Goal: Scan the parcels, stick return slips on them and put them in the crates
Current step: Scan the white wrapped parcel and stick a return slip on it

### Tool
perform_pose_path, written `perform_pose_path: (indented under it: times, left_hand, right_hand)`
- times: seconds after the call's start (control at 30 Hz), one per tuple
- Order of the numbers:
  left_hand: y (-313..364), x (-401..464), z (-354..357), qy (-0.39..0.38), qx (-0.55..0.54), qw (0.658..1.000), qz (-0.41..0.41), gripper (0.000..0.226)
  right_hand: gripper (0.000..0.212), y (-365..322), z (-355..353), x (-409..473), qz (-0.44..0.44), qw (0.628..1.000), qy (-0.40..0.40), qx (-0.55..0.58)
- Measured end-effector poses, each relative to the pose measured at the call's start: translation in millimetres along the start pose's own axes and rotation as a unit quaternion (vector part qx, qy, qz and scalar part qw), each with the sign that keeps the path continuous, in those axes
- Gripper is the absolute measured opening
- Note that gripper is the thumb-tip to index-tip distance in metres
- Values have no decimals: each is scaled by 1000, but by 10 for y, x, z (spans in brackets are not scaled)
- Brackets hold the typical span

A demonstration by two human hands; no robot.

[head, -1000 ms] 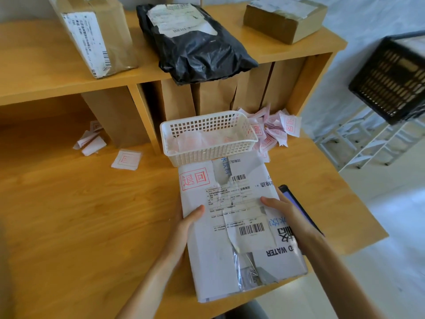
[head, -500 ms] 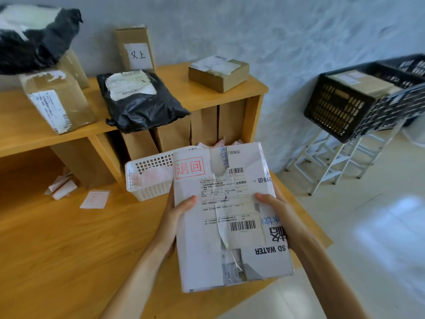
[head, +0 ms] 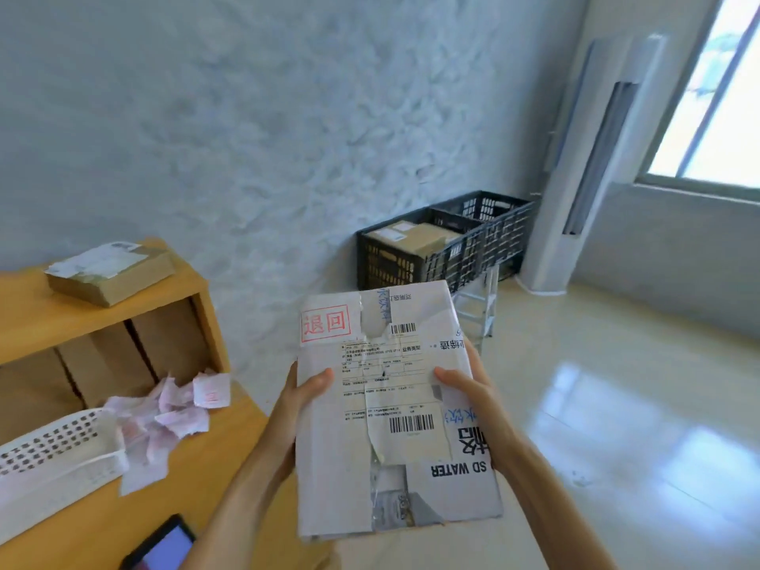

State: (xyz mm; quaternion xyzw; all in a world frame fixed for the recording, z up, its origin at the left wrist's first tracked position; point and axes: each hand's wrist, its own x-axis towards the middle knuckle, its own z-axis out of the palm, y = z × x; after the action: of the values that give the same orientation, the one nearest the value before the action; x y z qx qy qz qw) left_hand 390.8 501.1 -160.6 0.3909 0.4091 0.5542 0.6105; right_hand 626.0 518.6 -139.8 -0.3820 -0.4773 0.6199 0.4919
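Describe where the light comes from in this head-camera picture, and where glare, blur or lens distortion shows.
Head view: daylight enters through the overexposed window at right; glare patches streak the glossy floor; the wall looks motion-smeared; wide-angle distortion tilts the air conditioner.

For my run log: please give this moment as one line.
step: carry to crates | white parcel: return slip on | left hand, right hand: hold parcel | black crates: ahead

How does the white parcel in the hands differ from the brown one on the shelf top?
The white parcel is held in the air by the left hand and right hand; the brown parcel rests on the shelf. The white parcel carries a red return slip; the brown parcel shows none. Both carry shipping labels.
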Motion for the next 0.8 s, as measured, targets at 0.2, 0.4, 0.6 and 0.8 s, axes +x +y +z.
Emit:
perform_pose_path:
  times: [0.2,0.4,0.6,0.8]
  left_hand:
    - [122,746,958,-76,11,997,-21,55]
    - [5,1569,1529,-128,11,990,-50,64]
    - [-64,2658,1946,-168,16,985,-38,64]
    - [217,3944,2340,-199,31,979,-15,49]
  right_hand:
    - [57,-545,-845,115,-26,997,65,-16]
    - [54,-714,-1519,484,-37,993,110,-21]
    - [57,-876,-2090,1294,-56,988,139,-42]
    - [54,-1365,-2557,2434,-98,981,153,-74]
